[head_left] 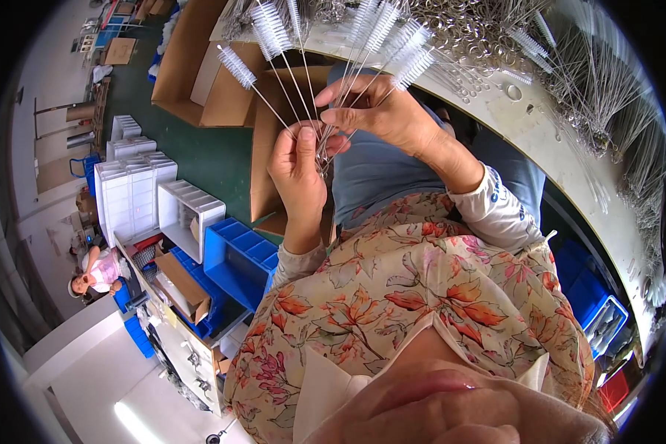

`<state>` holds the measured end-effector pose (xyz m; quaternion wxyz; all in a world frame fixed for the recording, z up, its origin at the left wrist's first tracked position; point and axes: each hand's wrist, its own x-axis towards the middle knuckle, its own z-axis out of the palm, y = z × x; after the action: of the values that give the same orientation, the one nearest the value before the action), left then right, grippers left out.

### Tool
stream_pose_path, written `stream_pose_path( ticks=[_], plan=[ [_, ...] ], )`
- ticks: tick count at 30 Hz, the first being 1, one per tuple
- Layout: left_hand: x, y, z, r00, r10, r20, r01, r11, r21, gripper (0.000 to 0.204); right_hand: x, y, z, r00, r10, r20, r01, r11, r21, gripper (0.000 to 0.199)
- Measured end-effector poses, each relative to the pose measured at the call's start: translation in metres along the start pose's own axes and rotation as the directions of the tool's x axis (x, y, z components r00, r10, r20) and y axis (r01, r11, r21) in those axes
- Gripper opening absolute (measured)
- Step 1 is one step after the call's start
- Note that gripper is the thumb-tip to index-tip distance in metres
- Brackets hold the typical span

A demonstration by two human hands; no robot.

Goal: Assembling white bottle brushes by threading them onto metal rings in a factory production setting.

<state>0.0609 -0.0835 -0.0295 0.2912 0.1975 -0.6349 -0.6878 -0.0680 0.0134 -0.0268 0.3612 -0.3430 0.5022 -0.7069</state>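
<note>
Several thin wire brushes with white bristle heads [237, 68] fan out upward in front of me. Their twisted wire stems come together low down, where small wire loops [322, 159] show. My left hand [297, 163] is closed round the lower stems, its thumb pressed against them. From the right, my right hand [392, 122] pinches some of the stems between thumb and fingers, just above the left hand. Which stems each finger touches is partly hidden.
A pale table [570, 174] curves along the right, bearing piles of wire brushes [592, 96] and metal rings [466, 37]. Open cardboard boxes [192, 66] stand beyond my left hand. White crates [129, 192] and a blue crate [237, 259] lie left. A person [100, 274] is farther off.
</note>
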Motion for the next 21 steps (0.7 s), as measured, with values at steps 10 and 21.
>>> stream_pose_path(
  ticks=[10, 21],
  plan=[
    [0.003, 0.002, -0.005, 0.999, 0.032, -0.003, -0.032, 0.997, 0.075, 0.022, 0.002, -0.006, 0.009, 0.987, 0.159, 0.024, -0.160, 0.965, 0.206, 0.015],
    [0.020, 0.090, -0.076, 0.911, 0.410, 0.042, -0.391, 0.891, -0.229, 0.022, -0.019, 0.013, 0.075, 0.575, 0.432, 0.695, -0.755, 0.607, 0.248, 0.054]
  ],
)
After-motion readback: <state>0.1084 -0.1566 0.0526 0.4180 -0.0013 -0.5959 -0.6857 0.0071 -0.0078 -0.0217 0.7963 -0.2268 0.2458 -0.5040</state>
